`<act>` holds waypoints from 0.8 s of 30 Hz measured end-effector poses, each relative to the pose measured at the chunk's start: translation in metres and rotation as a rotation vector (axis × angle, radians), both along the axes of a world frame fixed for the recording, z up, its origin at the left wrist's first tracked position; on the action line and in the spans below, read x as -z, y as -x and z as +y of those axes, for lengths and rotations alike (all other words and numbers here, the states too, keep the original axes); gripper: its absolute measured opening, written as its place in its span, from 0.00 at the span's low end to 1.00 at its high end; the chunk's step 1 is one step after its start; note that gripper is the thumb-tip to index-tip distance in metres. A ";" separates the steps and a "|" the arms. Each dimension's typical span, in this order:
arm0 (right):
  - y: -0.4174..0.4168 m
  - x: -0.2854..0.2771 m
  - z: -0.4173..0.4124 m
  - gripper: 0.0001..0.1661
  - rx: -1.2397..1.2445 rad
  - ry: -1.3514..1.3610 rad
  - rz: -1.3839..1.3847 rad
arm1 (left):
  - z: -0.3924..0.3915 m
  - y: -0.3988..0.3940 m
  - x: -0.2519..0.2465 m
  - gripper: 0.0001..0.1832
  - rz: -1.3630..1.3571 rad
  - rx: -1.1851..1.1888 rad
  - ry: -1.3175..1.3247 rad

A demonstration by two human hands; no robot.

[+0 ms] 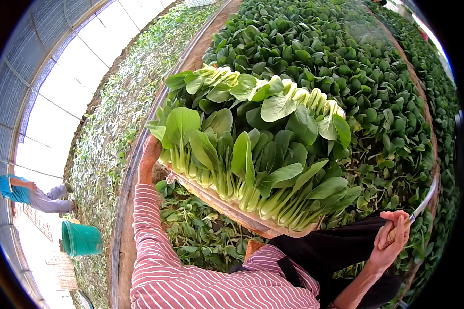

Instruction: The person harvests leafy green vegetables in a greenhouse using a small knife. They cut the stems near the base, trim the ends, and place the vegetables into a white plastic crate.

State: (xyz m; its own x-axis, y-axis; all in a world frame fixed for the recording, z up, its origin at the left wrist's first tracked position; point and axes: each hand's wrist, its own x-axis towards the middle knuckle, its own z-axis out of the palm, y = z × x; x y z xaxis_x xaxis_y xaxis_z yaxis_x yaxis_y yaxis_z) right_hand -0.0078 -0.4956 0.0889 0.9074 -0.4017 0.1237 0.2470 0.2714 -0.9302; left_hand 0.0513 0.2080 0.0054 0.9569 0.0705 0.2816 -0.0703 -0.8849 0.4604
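In front of my body is a shallow crate (216, 201) packed with bok choy. Its near row of bok choy (251, 166) has pale stems towards me, while the far row (286, 100) has its stems away from me and leaves towards the middle. My left hand (150, 152) is against the crate's left end, beside the leaves; its fingertips are partly hidden. Off the crate's right end, my right hand (392, 231) is closed around the wooden handle of a sickle (425, 199). The sickle's curved metal blade points up and away, over the plants.
Growing bok choy (313, 42) fills the bed beyond the crate. Cut leaves (205, 231) litter the ground below it. A rail-like edging (118, 231) runs along the left. Farther left are a green bucket (81, 238), a person in blue (34, 193) and the greenhouse wall (23, 77).
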 end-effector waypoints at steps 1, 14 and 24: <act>0.000 0.000 -0.001 0.11 -0.006 -0.004 -0.005 | -0.001 0.000 -0.001 0.20 -0.021 -0.002 -0.059; 0.010 -0.002 0.001 0.12 -0.042 -0.017 -0.016 | -0.018 0.001 -0.051 0.20 -0.080 -0.356 0.034; 0.038 -0.042 -0.084 0.17 0.259 0.134 -0.111 | 0.066 -0.024 -0.079 0.17 -0.362 -0.356 0.408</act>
State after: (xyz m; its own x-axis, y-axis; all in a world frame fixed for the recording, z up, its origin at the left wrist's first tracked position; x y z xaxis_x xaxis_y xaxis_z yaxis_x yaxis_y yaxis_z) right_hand -0.0461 -0.5799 0.1312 0.7549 -0.5913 0.2838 0.3937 0.0624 -0.9171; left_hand 0.0757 0.2737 0.0839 0.7047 0.5356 0.4652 -0.0185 -0.6416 0.7668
